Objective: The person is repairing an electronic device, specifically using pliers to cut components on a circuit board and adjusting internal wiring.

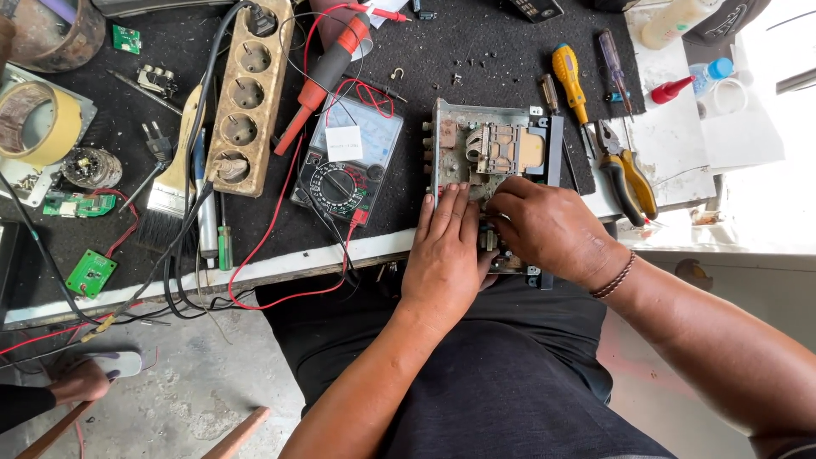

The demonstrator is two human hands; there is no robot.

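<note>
An opened metal chassis [489, 161] with an exposed mechanism and circuit parts lies at the front edge of the bench [510, 59], partly overhanging it toward the person's lap. Both hands rest on its near end.

Left hand [444, 255]: laid flat, palm down, on the chassis's near left part. Its fingers [450, 208] are straight and pressed together side by side, tips pointing away from the person. They bear on the unit rather than pinch anything.

Right hand [548, 229]: set on the near right part of the chassis, just beside the left hand and touching it. Its fingers are curled down and inward into the unit; the tips are hidden, so whether they pinch a part cannot be told. A beaded bracelet [614, 279] sits on that wrist.

Surroundings: an analogue multimeter [347, 161] with red and black leads lies just left of the chassis. Farther left are a wooden multi-socket power strip [246, 98], a paintbrush [172, 183] and a small green circuit board [90, 272]. A roll of tape [34, 123] lies at the far left. Right of the chassis lie a yellow-handled screwdriver [569, 83] and yellow-handled pliers [627, 174].
</note>
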